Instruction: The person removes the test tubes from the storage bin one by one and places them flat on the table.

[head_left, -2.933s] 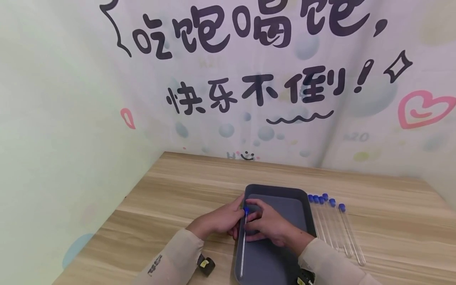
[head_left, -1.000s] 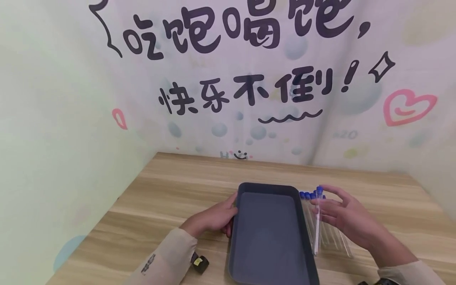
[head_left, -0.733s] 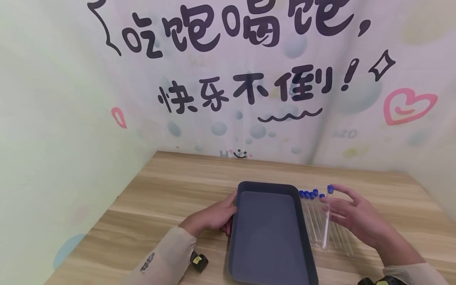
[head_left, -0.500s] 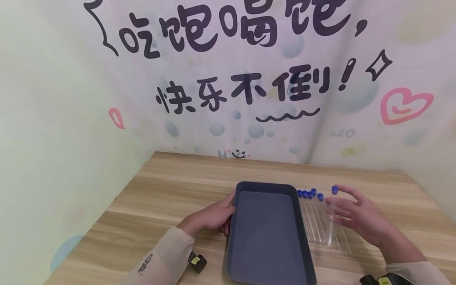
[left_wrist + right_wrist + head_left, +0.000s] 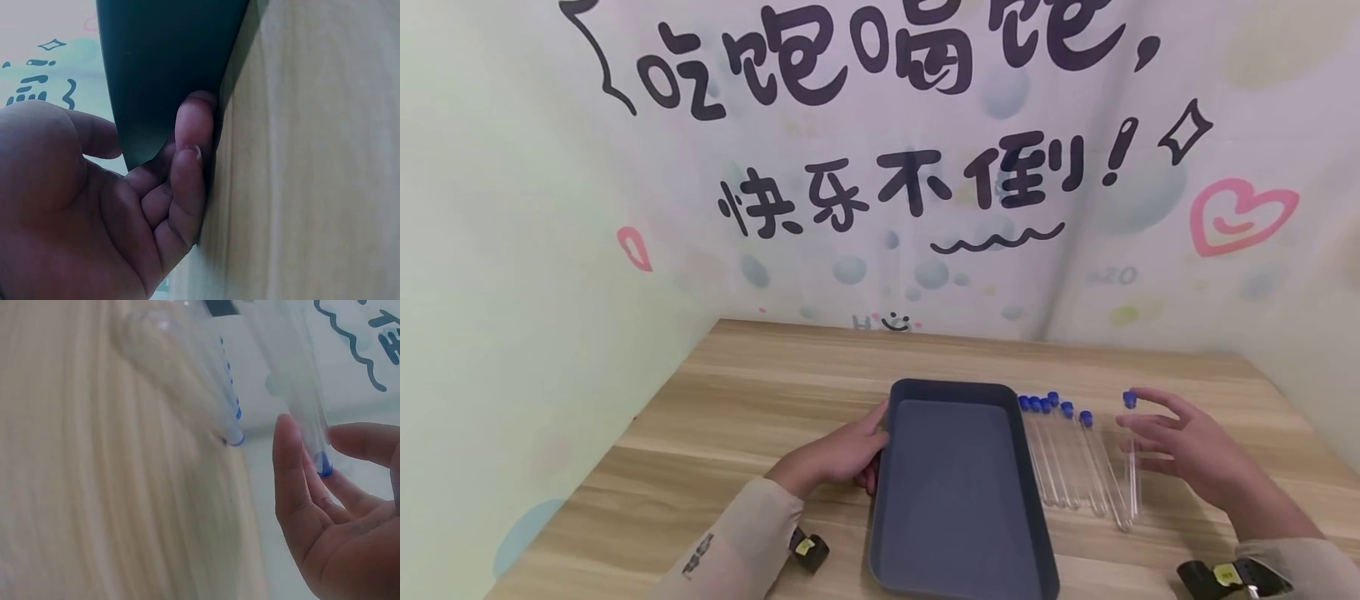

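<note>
A dark grey rectangular tray (image 5: 958, 500) lies on the table, its inside bare. My left hand (image 5: 842, 454) grips its left side; in the left wrist view the fingers (image 5: 194, 122) curl against the outer wall, low by the tabletop, and the thumb reaches the rim. Between thumb and fingers, my right hand (image 5: 1202, 458) pinches a clear test tube (image 5: 1132, 467) with a blue cap, held up near its capped end. Several similar capped test tubes (image 5: 1093, 467) lie side by side just right of the tray. In the right wrist view the held test tube (image 5: 294, 375) is blurred.
The wood-grain table (image 5: 775, 367) reaches back to a printed white curtain (image 5: 820, 283). Another pale wall stands at the left. A black wrist camera (image 5: 808, 550) sits under the left wrist and another wrist camera (image 5: 1225, 575) under the right.
Earlier the right hand was at a test tube along the tray's left inside edge. It has since carried a test tube out rightward, past the row. The left hand stays at the tray.
</note>
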### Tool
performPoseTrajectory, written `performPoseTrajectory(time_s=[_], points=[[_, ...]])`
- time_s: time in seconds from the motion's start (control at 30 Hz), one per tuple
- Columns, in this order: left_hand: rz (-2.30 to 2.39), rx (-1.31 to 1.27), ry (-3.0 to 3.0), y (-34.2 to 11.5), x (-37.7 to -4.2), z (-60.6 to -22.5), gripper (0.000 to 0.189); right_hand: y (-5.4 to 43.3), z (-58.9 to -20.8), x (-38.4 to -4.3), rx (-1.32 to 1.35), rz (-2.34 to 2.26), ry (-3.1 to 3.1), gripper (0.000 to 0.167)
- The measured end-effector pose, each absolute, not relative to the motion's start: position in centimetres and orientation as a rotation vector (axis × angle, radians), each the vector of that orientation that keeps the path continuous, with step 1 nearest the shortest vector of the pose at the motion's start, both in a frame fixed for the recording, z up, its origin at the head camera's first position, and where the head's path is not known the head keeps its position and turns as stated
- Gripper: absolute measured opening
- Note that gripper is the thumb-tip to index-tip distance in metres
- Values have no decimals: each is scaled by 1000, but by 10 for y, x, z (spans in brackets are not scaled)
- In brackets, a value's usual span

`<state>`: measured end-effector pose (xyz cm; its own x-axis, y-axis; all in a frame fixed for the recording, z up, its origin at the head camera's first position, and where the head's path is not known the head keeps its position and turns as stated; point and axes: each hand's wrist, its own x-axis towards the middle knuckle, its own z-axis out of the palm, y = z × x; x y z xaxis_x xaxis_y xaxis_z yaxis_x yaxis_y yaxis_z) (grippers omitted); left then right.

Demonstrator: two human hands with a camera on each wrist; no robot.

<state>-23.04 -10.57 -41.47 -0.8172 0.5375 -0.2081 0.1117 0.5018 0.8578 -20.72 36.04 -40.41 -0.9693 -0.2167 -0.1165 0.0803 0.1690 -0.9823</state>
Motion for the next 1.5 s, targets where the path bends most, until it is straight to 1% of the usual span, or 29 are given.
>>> performPoseTrajectory(time_s=[0.1, 0.3, 0.6, 0.9, 1.5], points=[[1250, 538, 2304, -106, -233, -415, 62, 360, -407, -208, -65, -1790, 2300, 45], [1250, 534, 2300, -110, -234, -417, 62, 356, -413, -210, -11, -1610, 2418, 71], [1264, 548, 2290, -115, -234, -416, 62, 350, -418, -216, -26, -1554, 2404, 78], [1279, 562, 2283, -112, -233, -417, 62, 339, -410, -214, -50, -1350, 2552, 78], [1277, 562, 2277, -112, -233, -419, 62, 327, -410, -211, -95, -1184, 2689, 73]])
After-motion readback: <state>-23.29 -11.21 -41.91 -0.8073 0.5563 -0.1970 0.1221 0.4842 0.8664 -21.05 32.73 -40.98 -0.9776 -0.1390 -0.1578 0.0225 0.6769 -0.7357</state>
